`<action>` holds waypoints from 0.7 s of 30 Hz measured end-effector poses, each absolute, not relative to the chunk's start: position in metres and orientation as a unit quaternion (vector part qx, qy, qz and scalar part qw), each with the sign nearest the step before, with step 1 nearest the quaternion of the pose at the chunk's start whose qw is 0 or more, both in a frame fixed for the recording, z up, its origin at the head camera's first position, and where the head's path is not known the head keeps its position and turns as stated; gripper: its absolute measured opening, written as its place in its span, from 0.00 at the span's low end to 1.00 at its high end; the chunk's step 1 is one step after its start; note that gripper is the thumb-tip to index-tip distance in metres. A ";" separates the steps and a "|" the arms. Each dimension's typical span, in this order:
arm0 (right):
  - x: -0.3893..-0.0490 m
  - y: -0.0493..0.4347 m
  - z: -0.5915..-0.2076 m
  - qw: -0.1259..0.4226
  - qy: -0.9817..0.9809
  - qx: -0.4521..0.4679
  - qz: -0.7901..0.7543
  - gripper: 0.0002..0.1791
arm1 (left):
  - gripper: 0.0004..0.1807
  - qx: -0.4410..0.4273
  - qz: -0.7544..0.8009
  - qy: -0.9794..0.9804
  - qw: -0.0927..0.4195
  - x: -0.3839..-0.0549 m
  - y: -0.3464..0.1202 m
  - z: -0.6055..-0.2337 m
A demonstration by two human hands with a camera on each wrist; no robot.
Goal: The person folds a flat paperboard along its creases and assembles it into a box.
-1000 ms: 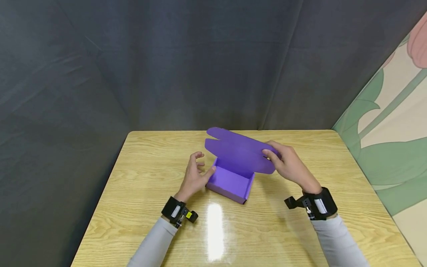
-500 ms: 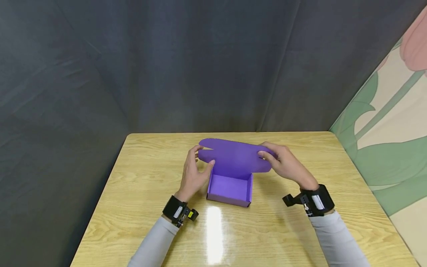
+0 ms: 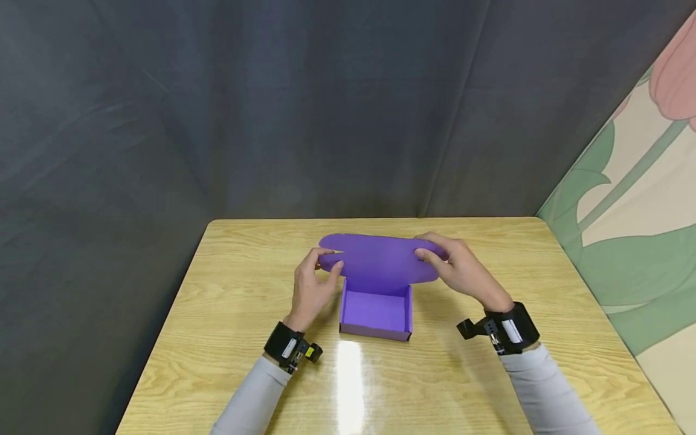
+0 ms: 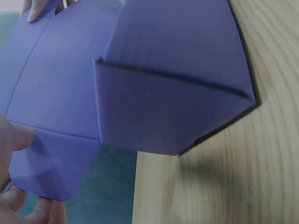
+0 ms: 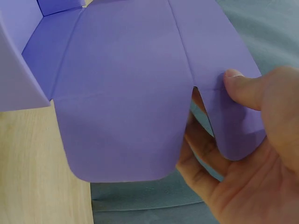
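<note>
A purple cardboard box [image 3: 375, 311] stands on the wooden table, its lid [image 3: 377, 258] raised at the back and its inside bare. My left hand [image 3: 310, 296] pinches the lid's left side flap [image 4: 51, 163], thumb on the inner face and fingers behind, as the left wrist view shows. At the lid's right end, my right hand [image 3: 462, 269] grips the rounded end of the front flap [image 5: 238, 121] between thumb and fingers. The lid's right side flap [image 5: 126, 140] hangs unheld beside it in the right wrist view.
The light wooden table [image 3: 244, 272] reaches out around the box, its far edge close behind the lid. A dark curtain [image 3: 326, 109] hangs beyond that edge. Floral fabric [image 3: 641, 241] borders the right side.
The box has turned to face me more squarely, and the lid has come lower and leftward. My left hand has gone from the box's left wall to the lid's left flap; my right keeps its grip.
</note>
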State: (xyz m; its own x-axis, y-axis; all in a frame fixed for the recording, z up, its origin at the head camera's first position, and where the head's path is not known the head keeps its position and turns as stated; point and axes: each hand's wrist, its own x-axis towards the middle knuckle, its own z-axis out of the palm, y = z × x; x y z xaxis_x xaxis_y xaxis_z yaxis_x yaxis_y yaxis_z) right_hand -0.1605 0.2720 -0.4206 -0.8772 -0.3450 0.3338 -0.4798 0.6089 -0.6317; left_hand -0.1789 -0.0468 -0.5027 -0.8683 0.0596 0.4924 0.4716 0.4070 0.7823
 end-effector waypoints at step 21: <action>-0.131 0.249 -0.503 0.297 -0.792 0.010 0.533 0.11 | 0.14 -0.150 -0.512 -0.815 0.226 -0.175 -0.040 -0.507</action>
